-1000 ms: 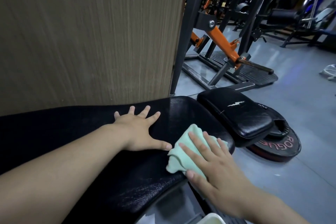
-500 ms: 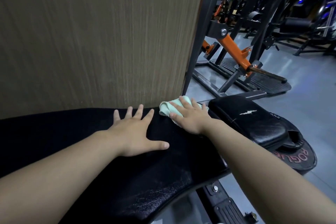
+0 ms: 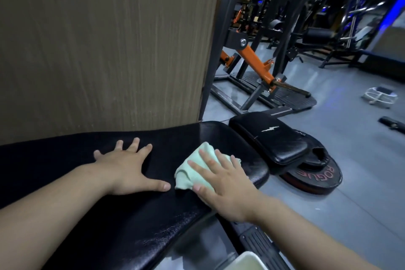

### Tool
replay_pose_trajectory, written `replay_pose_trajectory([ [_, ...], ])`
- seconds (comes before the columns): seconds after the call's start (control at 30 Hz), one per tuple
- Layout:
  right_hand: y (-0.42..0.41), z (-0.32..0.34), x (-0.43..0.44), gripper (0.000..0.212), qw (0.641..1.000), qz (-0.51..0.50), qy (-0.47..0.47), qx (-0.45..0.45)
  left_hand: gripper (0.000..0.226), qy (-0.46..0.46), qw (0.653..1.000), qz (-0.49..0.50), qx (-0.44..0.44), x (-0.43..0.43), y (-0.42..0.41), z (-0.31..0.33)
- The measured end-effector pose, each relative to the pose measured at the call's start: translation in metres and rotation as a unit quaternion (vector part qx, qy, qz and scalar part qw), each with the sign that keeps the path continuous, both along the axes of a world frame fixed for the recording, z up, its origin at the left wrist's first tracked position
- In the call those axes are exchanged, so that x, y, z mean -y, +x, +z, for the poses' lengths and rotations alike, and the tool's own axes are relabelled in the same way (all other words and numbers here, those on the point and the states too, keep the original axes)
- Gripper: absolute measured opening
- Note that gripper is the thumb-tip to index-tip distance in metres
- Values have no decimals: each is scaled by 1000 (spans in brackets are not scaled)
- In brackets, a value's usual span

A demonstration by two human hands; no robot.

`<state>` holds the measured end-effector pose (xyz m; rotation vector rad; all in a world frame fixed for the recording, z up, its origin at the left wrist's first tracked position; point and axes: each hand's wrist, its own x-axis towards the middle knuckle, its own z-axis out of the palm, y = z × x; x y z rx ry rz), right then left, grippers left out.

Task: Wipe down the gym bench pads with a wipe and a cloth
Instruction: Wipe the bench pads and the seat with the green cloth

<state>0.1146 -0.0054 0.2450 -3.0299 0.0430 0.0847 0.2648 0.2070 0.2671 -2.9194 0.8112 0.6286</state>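
Observation:
A long black bench pad (image 3: 135, 221) runs across the lower left of the view. My left hand (image 3: 129, 166) lies flat on it with fingers spread. To its right, my right hand (image 3: 223, 180) presses a folded mint-green cloth (image 3: 192, 164) onto the pad near its right end, fingers straight over the cloth. A smaller black pad (image 3: 271, 138) with a white logo sits just beyond the pad's end.
A brown wood-grain wall panel (image 3: 105, 46) stands right behind the bench. A black weight plate (image 3: 315, 176) lies on the grey floor under the small pad. An orange and black machine (image 3: 260, 68) stands further back. A white container edge (image 3: 247, 262) shows at the bottom.
My right hand has drawn the cloth back from the pad's far edge by the wall toward me, near the front right. My left hand has stayed planted.

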Motion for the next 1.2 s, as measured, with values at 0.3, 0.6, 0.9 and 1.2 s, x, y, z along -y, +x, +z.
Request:
replay_pose_trajectory([
  [0.3, 5, -5, -19, 60, 999, -29, 22, -3, 138, 5, 1000, -3, 14, 2, 3, -7],
  [0.6, 122, 4, -20, 60, 998, -46, 10, -45, 138, -7, 1000, -4, 10, 0, 3, -8],
  [0.9, 95, 4, -27, 53, 999, -12, 15, -42, 130, -29, 999, -9, 12, -5, -2, -6],
  [1.2, -26, -5, -58, 52, 995, 70, 62, -22, 130, -10, 988, -91, 122, -36, -17, 8],
])
